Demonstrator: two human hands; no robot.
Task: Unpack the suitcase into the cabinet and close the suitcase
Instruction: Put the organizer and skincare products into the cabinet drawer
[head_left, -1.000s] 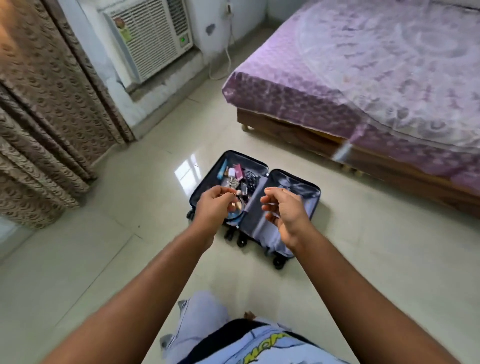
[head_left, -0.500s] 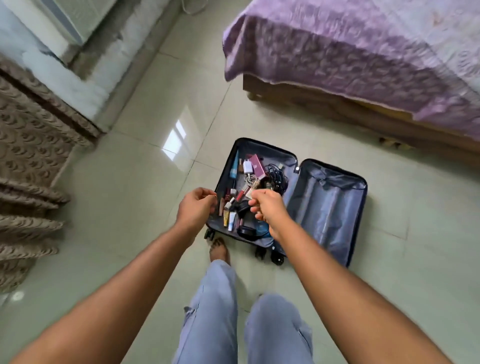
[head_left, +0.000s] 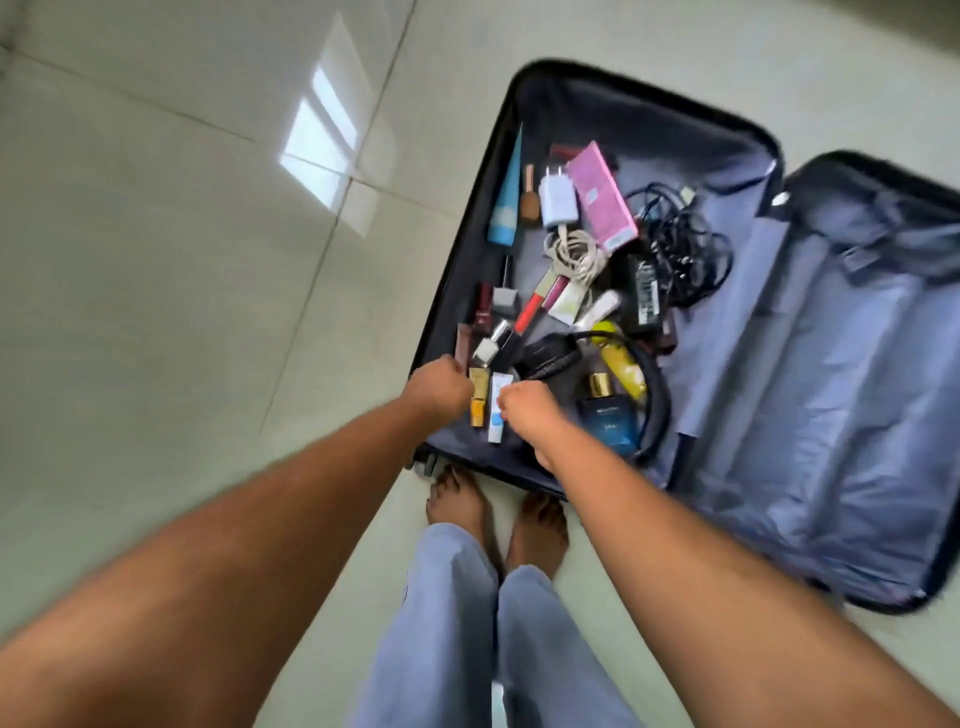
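The suitcase (head_left: 613, 98) lies wide open on the tiled floor (head_left: 156, 260), right at the person's bare feet (head_left: 493, 514). Its left half is crowded — a blue tube (head_left: 506, 208), a white charger (head_left: 558, 200), a pink box (head_left: 600, 195), a tangle of black cable (head_left: 685, 249), a blue perfume bottle (head_left: 610, 415), a yellow bottle (head_left: 621, 364). The right half shows only grey lining. Both arms reach down over the near edge: the left hand (head_left: 439, 387) and right hand (head_left: 527, 410) are curled into loose fists side by side — I cannot tell whether either has hold of anything.
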